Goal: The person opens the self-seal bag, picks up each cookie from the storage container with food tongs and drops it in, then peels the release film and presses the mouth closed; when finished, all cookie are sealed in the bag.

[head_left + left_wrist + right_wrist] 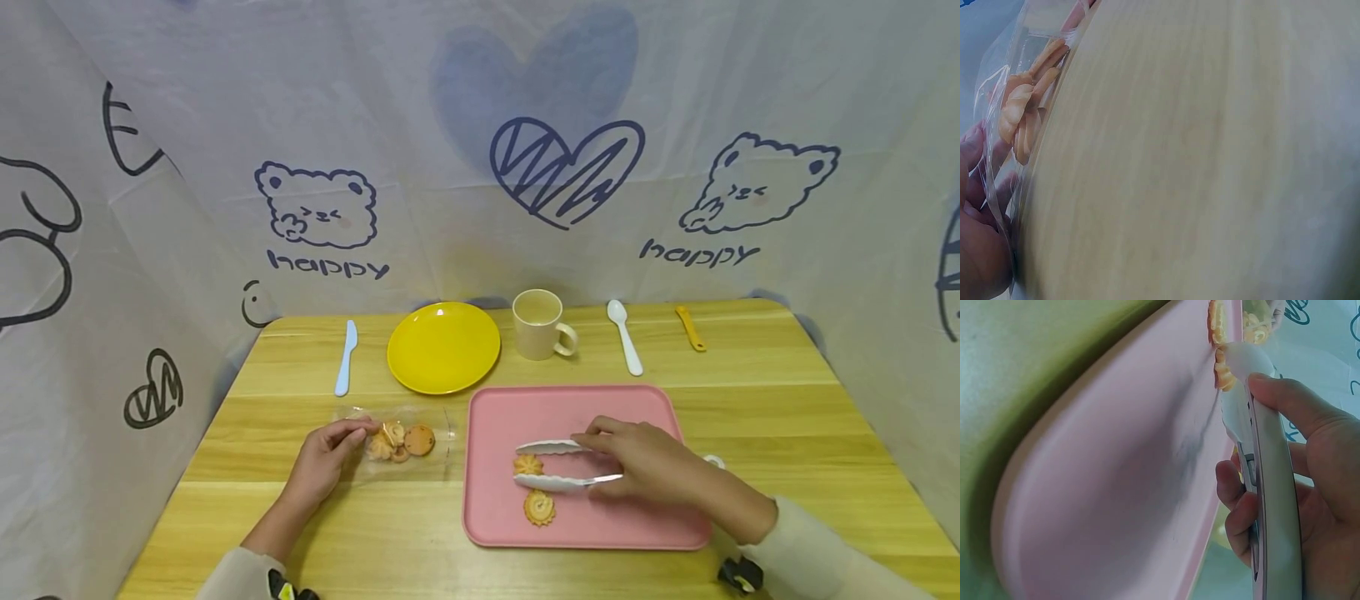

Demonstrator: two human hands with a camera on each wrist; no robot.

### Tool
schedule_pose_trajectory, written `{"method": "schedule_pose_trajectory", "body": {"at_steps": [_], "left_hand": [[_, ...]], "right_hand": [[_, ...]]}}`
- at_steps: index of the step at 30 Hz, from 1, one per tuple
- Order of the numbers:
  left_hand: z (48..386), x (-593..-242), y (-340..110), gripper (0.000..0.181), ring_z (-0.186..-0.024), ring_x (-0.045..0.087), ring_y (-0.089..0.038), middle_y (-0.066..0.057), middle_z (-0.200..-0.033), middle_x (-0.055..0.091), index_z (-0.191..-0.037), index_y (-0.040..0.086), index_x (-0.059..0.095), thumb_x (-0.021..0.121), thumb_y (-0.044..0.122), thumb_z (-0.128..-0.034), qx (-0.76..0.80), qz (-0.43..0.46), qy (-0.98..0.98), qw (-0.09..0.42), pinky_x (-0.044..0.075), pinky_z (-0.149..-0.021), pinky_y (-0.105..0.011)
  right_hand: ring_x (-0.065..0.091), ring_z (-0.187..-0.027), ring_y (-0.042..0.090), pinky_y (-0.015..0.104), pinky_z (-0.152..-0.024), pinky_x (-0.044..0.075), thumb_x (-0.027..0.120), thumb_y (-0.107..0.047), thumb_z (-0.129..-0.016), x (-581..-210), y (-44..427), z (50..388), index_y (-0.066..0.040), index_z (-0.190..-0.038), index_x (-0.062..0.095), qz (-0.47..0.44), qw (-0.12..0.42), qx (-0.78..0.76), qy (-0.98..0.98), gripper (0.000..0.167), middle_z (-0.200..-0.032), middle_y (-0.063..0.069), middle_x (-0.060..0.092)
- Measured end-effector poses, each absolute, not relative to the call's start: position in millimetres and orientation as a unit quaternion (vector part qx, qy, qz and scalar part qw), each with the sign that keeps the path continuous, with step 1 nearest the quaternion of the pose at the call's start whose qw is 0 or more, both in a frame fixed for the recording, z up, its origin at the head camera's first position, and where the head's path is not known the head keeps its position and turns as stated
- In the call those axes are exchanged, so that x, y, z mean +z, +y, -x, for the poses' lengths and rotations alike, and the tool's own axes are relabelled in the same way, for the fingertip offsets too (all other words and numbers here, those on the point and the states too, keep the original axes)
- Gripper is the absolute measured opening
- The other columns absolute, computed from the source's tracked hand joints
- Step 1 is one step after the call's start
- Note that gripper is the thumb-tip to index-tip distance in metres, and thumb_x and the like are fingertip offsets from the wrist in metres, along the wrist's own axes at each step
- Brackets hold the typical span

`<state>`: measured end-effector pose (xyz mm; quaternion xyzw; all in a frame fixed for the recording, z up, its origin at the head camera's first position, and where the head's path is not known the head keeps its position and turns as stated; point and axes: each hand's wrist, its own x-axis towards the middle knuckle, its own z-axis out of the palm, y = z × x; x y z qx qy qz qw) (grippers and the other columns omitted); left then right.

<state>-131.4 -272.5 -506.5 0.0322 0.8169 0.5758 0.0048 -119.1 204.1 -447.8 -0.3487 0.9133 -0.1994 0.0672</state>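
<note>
My right hand (637, 462) holds white tongs (555, 482) over the pink tray (600, 529). One flower-shaped cookie (528, 465) lies between the tongs' tips, and a second cookie (539, 507) rests on the tray just below it. In the right wrist view the thumb and fingers of the right hand (1316, 469) are around the tongs (1275, 506), whose tips are at a cookie (1223, 370). My left hand (324, 458) pinches the left edge of a clear bag (438, 421) with several cookies inside; the left wrist view shows fingers (974, 150) at the bag's edge.
Behind the bag and tray stand a yellow plate (444, 348) and a cream mug (536, 327). A light blue knife (346, 358) lies at the left, a white spoon (626, 337) and a small yellow utensil (691, 328) at the right. A printed cloth (450, 225) hangs behind the table.
</note>
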Motion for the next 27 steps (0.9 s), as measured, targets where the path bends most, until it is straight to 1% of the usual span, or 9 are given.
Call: {"method": "schedule_pose_trajectory", "body": {"at_steps": [6, 14, 21, 27], "left_hand": [[131, -506, -272, 0.025, -0.117, 0.057, 0.008, -0.024, -0.133, 0.066, -0.119, -0.004, 0.074, 0.059, 0.010, -0.1052, 0.575, -0.030, 0.818, 0.006, 0.046, -0.101, -0.008], [131, -506, -272, 0.025, -0.118, 0.056, 0.007, -0.022, -0.134, 0.066, -0.120, -0.003, 0.074, 0.059, 0.011, -0.1053, 0.573, -0.024, 0.819, 0.010, 0.044, -0.101, -0.007], [131, -506, -272, 0.025, -0.118, 0.056, 0.007, -0.022, -0.134, 0.066, -0.120, -0.003, 0.074, 0.059, 0.011, -0.1054, 0.573, -0.027, 0.819, 0.007, 0.044, -0.101, -0.007], [131, -507, -273, 0.025, -0.118, 0.056, 0.008, -0.023, -0.133, 0.066, -0.119, -0.004, 0.074, 0.059, 0.011, -0.1054, 0.574, -0.034, 0.818, 0.004, 0.044, -0.102, -0.008]], "right_hand": [[0.055, -0.080, 0.007, 0.027, -0.069, 0.047, 0.086, -0.039, -0.083, -448, 205, 120, -0.009, -0.136, 0.068, 0.354, 0.058, -0.191, 0.914, 0.064, -0.115, -0.006, 0.063], [0.050, -0.078, 0.003, 0.025, -0.067, 0.044, 0.086, -0.038, -0.084, -444, 205, 123, -0.008, -0.139, 0.066, 0.349, 0.057, -0.192, 0.916, 0.065, -0.116, -0.006, 0.063], [0.055, -0.082, 0.008, 0.028, -0.070, 0.047, 0.084, -0.035, -0.087, -441, 201, 128, -0.008, -0.138, 0.066, 0.352, 0.049, -0.194, 0.914, 0.060, -0.116, -0.004, 0.064], [0.048, -0.078, 0.002, 0.025, -0.067, 0.043, 0.086, -0.037, -0.084, -443, 199, 131, -0.010, -0.137, 0.067, 0.350, 0.047, -0.190, 0.916, 0.062, -0.114, -0.003, 0.064]]}}
